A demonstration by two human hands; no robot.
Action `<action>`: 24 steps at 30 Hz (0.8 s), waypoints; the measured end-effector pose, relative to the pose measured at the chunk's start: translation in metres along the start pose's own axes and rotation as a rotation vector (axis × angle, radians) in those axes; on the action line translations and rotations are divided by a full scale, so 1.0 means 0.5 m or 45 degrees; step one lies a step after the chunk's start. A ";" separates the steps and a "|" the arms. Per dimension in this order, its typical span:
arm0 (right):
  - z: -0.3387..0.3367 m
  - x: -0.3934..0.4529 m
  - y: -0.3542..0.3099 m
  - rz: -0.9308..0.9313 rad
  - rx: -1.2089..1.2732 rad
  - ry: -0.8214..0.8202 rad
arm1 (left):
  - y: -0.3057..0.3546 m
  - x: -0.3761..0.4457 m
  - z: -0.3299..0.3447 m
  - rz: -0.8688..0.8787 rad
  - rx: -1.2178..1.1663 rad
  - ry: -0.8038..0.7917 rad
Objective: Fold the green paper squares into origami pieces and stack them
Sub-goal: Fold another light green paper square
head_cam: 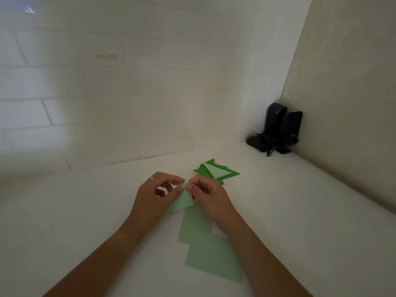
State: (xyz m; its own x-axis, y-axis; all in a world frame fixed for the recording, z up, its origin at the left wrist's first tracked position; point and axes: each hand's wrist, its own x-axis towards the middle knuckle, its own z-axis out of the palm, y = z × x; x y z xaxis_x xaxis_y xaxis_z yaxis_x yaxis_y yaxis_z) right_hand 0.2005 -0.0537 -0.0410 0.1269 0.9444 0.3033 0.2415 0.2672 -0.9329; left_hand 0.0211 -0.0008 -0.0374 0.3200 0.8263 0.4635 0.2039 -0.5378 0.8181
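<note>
**Two hands pinch a half-folded green sheet**

At frame center, the left hand (156,190) and right hand (206,192) pinched the top of a pale green paper (184,200) above the white counter (85,211). Flat squares (211,254) lay below; folded pieces (216,171) were stacked upper right of the hands. Black speakers (276,129) stood in the corner, with no readable writing.

Left hand (157,190) and right hand (206,192) pinching green paper (184,201), folded stack (215,171) beyond
</note>
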 end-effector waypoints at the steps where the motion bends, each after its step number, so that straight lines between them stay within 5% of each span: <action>1: 0.001 0.000 0.001 -0.004 -0.010 0.007 | 0.001 -0.001 0.001 -0.019 -0.017 -0.008; 24: 0.000 0.001 0.008 0.048 -0.073 0.036 | 0.007 -0.004 -0.002 -0.094 -0.144 -0.067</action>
State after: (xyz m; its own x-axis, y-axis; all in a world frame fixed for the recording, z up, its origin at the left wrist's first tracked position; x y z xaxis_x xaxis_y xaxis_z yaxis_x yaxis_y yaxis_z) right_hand 0.2013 -0.0521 -0.0446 0.1635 0.9476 0.2746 0.2908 0.2197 -0.9312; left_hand 0.0204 -0.0042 -0.0353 0.3563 0.8514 0.3849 0.1240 -0.4514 0.8837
